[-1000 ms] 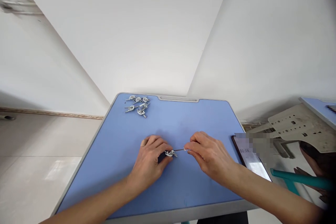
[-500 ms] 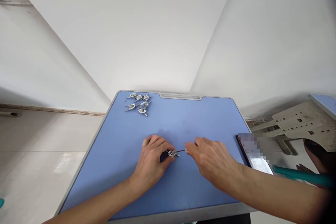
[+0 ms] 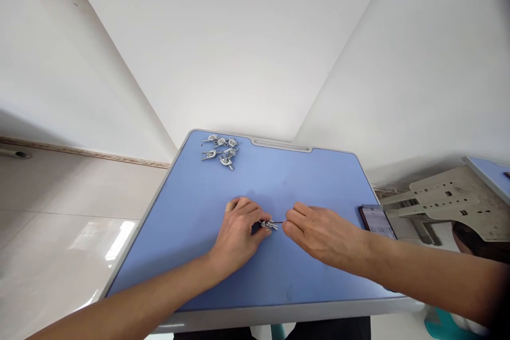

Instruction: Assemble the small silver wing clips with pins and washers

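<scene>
My left hand (image 3: 243,234) is closed on a small silver metal fitting (image 3: 270,224) over the middle of the blue desk. Thumb and fingers pinch its left end, which they hide. My right hand (image 3: 319,231) is closed too, its thumb and fingers pinched on a thin dark rod (image 3: 279,222). The rod's far end reaches the fitting; its other end is hidden in my fingers, so its kind does not show. Several similar silver metal fittings (image 3: 225,161) lie in a loose group at the desk's far left corner.
A blue desk top (image 3: 191,212) with a grey rim stands against a white wall. A phone (image 3: 377,221) with digits on its screen lies at the right edge, by my right forearm. Beyond it are a beige perforated metal frame (image 3: 462,199) and another desk (image 3: 488,172).
The view has shifted a little, and more of the phone's screen shows. The fitting appears turned slightly between my left fingers. Both hands keep their hold.
</scene>
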{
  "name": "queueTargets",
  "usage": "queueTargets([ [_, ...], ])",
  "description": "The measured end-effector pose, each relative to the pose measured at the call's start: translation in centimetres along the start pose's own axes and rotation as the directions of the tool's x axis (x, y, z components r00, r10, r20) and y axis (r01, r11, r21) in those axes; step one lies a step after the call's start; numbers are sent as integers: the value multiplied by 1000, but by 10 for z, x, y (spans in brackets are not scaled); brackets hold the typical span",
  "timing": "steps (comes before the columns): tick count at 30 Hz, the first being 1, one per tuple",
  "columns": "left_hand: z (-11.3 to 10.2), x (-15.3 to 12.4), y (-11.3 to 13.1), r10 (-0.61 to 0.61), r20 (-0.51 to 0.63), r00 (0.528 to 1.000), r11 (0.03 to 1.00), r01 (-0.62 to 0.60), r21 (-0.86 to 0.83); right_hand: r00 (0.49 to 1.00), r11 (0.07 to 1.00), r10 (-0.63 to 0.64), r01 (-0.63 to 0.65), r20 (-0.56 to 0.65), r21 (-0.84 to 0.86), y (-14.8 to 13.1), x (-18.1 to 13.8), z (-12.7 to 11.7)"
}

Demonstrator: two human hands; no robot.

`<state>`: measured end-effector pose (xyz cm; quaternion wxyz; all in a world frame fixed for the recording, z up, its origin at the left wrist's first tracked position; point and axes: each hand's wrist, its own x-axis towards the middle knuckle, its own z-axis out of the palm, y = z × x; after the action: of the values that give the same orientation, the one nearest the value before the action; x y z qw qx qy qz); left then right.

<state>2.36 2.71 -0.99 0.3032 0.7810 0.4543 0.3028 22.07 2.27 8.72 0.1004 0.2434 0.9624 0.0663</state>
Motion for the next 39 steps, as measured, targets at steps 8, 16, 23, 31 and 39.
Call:
queueTargets([
  [8, 0, 0, 0, -18, 17, 1000, 1000, 18, -2, 911, 878, 394, -412, 124, 244, -7, 1, 2],
  [16, 1, -1, -1, 0, 1, 1000, 1000, 0, 9, 997, 995, 37, -30, -69, 95, 1, 1, -3],
  [23, 1, -1, -1, -1, 7, 1000, 1000, 0, 18, 984, 986, -30, 59, -178, 155, 5, -1, 0],
  [31, 1, -1, 0, -14, 7, 1000, 1000, 14, 11, 836, 717, 486, -215, -254, 663, -7, -1, 18],
  [39, 2, -1, -1, -14, 13, 1000, 1000, 14, 6, 883, 633, 388, -49, -263, 772, -4, -2, 17],
])
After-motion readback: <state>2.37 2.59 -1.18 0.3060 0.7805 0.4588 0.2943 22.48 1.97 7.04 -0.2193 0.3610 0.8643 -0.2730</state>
